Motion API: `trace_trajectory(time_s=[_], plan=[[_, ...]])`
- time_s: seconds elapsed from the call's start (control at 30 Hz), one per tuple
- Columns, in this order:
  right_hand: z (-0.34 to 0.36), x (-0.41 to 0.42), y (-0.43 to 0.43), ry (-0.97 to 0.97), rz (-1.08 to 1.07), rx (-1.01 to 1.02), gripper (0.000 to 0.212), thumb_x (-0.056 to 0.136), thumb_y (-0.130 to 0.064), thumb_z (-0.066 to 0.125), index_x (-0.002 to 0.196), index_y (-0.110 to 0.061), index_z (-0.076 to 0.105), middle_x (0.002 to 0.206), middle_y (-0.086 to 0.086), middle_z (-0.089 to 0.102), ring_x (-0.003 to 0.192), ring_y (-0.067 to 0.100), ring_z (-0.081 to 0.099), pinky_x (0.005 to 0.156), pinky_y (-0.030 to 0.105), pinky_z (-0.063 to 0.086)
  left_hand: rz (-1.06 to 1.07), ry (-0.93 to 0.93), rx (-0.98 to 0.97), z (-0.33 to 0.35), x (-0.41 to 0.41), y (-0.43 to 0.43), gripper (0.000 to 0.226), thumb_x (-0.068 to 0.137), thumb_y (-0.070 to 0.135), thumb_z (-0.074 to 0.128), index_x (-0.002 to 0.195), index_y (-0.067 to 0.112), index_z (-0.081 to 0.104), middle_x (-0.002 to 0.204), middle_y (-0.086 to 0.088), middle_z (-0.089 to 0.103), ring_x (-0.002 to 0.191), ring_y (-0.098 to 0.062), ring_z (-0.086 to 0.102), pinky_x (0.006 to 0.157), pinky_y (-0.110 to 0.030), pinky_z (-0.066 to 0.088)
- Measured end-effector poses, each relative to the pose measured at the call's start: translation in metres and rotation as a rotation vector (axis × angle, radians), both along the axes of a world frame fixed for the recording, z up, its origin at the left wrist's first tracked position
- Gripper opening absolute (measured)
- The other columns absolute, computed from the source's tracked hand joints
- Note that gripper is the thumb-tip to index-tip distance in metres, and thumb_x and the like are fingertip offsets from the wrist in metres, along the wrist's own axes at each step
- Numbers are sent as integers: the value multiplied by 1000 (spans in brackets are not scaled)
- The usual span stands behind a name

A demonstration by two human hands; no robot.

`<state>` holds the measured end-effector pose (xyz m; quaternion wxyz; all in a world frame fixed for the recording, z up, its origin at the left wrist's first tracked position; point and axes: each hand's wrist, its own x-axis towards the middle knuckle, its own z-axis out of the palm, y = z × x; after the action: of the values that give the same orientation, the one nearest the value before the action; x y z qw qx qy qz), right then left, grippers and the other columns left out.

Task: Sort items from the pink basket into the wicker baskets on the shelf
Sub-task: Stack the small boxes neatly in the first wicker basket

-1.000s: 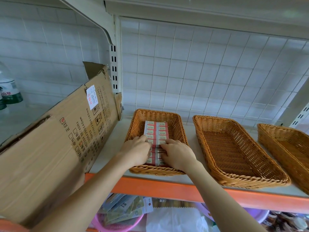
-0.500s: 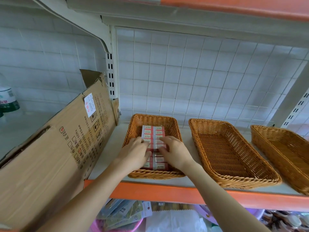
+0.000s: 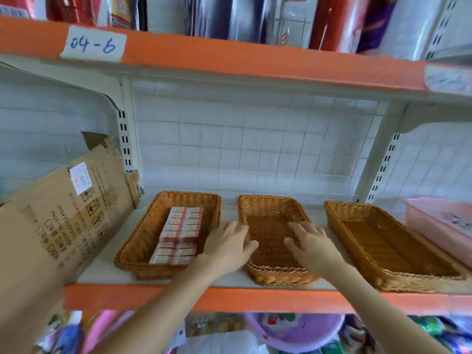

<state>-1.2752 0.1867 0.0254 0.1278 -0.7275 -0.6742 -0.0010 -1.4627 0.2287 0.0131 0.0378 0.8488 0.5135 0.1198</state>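
Note:
Three wicker baskets stand side by side on the shelf. The left basket (image 3: 143, 241) holds rows of small red-and-white boxes (image 3: 180, 233). The middle basket (image 3: 268, 208) and the right basket (image 3: 378, 241) hold nothing. My left hand (image 3: 226, 245) hovers open over the gap between the left and middle baskets, fingers spread, holding nothing. My right hand (image 3: 310, 245) hovers open over the middle basket, also holding nothing. A pink basket (image 3: 439, 221) sits at the far right of the shelf; what lies in it is blurred.
A big torn cardboard box (image 3: 63, 226) leans at the shelf's left end. The orange shelf edge (image 3: 229, 300) runs below the baskets, another orange shelf (image 3: 229, 54) with packaged goods hangs above. Purple and pink tubs (image 3: 296, 330) sit on the lower level.
Both hands have left the boxes in the left basket and moved right, now open over the middle basket area. The view has tilted up and shifted right, showing the upper shelf and pink basket.

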Motion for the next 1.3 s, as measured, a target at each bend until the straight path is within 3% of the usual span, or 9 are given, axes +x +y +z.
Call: trace_trajectory(time_s=[0.17,0.47,0.7,0.87,1.0,1.3], plan=[[-3,100,-64,-57,-132,-45,47,96,-43,35,140,-27,31,141,1,35,128,31,33,103,41,33,-106,2,38,0,109,-39,55,97,49,33,142,19,32,148,-7,28,139,-24,19,107,-40,28],[-9,253,-179,-60,-361,-61,50,96,-47,32,142,-27,30,145,0,32,133,26,29,105,37,31,-365,56,64,-3,284,-112,56,95,54,31,140,20,35,145,-7,32,137,-25,22,105,-41,29],[-5,326,-237,-41,-535,-70,50,96,-45,34,141,-23,32,141,5,36,130,28,32,104,39,34,-543,114,72,12,372,-142,57,96,52,29,141,17,33,145,-9,31,136,-26,22,106,-41,30],[-8,353,-256,20,-584,-60,58,91,-54,26,140,-25,35,146,1,35,130,27,35,107,41,33,-619,88,96,15,413,-142,58,96,52,31,142,18,31,144,-9,33,134,-27,28,105,-40,31],[-7,379,-258,15,-621,-21,48,97,-41,37,141,-23,34,143,3,38,129,28,34,102,40,35,-633,58,84,18,448,-132,59,95,53,32,143,20,31,145,-7,33,135,-25,27,106,-38,31],[22,452,-199,38,-560,83,45,98,-35,37,140,-20,37,144,4,38,132,27,31,104,38,30,-595,44,97,28,513,-75,57,96,52,31,144,21,28,147,-8,31,136,-25,25,107,-41,33]])
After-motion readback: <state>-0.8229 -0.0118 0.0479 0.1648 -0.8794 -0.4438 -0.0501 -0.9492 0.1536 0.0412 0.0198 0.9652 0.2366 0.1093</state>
